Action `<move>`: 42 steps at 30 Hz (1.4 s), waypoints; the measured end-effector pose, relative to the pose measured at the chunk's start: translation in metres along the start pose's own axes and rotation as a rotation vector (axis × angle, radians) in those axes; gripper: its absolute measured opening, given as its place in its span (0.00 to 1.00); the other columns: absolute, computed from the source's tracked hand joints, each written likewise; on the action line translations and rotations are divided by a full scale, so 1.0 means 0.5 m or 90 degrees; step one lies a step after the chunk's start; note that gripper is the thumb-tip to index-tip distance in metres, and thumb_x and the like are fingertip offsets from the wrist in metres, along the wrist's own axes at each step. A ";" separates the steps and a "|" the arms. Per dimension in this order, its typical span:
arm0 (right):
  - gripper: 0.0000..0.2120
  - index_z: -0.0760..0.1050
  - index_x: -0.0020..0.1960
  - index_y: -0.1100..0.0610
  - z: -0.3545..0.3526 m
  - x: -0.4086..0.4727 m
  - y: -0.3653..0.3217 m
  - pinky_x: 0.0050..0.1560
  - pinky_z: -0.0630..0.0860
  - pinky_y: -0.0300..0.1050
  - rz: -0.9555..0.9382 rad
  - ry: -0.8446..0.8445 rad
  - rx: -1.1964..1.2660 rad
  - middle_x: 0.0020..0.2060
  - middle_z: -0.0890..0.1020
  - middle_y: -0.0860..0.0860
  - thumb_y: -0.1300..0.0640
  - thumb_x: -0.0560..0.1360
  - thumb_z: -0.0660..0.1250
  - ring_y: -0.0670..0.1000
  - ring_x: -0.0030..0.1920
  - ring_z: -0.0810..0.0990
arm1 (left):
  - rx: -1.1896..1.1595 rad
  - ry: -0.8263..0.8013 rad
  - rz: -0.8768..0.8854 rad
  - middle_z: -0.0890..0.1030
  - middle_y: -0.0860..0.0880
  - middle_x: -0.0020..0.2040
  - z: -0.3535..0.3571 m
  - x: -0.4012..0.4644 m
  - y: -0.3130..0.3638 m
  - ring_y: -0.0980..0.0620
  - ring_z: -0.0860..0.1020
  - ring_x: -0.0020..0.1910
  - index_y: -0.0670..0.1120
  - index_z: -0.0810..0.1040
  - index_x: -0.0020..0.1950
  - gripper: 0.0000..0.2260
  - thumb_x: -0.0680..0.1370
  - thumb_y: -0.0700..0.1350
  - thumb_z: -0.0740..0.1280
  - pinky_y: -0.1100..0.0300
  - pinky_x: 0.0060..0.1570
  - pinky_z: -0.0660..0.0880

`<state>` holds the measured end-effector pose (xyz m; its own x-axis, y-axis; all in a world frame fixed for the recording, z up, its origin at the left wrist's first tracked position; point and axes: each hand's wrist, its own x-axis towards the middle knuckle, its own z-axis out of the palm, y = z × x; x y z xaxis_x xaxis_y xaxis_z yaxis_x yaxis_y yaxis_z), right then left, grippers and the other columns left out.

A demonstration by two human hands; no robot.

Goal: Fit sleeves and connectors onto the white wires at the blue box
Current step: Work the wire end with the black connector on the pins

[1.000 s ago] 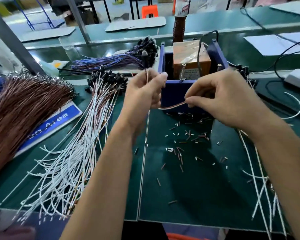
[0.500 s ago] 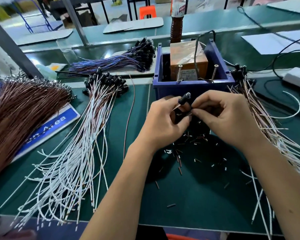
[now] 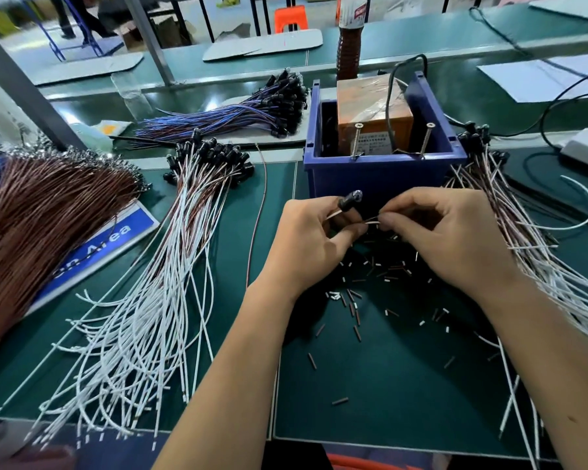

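Observation:
Just in front of the blue box (image 3: 381, 179), my left hand (image 3: 311, 244) grips a wire with a black connector (image 3: 350, 200) that sticks up above my fingers. My right hand (image 3: 445, 239) pinches the thin wire end (image 3: 370, 221) between thumb and forefinger, close to the left fingertips. Several small sleeve pieces (image 3: 353, 300), white and dark, lie scattered on the green mat below both hands. A large fan of white wires with black connectors (image 3: 170, 283) lies to the left.
More white and brown wires (image 3: 523, 239) lie under my right forearm. A thick brown wire bundle (image 3: 38, 218) covers the far left over a blue sign (image 3: 106, 242). Blue-purple wires (image 3: 238, 113) lie behind. An orange block (image 3: 367, 106) and two screws sit in the box.
Both hands came down from the box's rim to its front face. The left hand now holds a black connector upright, and the right hand pinches the wire end closer to it.

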<state>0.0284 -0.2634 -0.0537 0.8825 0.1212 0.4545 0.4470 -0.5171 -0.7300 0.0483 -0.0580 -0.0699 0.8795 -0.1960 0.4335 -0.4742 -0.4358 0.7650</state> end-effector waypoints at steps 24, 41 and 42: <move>0.02 0.87 0.47 0.53 0.007 -0.005 -0.007 0.46 0.78 0.34 -0.013 -0.018 -0.002 0.40 0.86 0.42 0.59 0.77 0.77 0.43 0.41 0.84 | -0.001 -0.052 -0.011 0.82 0.50 0.35 -0.014 -0.006 0.015 0.59 0.76 0.33 0.42 0.84 0.42 0.03 0.75 0.36 0.75 0.61 0.37 0.73; 0.06 0.82 0.46 0.52 0.006 -0.005 -0.004 0.29 0.74 0.34 0.100 0.065 0.131 0.35 0.84 0.51 0.59 0.81 0.72 0.49 0.28 0.81 | -0.019 -0.026 -0.020 0.78 0.56 0.32 -0.019 -0.003 0.006 0.61 0.73 0.30 0.45 0.83 0.40 0.06 0.74 0.36 0.75 0.68 0.33 0.69; 0.06 0.82 0.46 0.52 0.002 -0.003 -0.004 0.28 0.73 0.33 0.113 0.091 0.158 0.36 0.85 0.51 0.59 0.81 0.72 0.49 0.28 0.82 | -0.026 -0.016 -0.023 0.79 0.55 0.33 -0.023 -0.002 0.003 0.59 0.74 0.30 0.46 0.83 0.40 0.06 0.74 0.37 0.75 0.64 0.33 0.71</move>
<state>0.0262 -0.2617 -0.0535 0.9281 -0.0817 0.3631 0.3256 -0.2944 -0.8985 0.0462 -0.0486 -0.0637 0.8965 -0.2025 0.3941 -0.4431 -0.4071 0.7987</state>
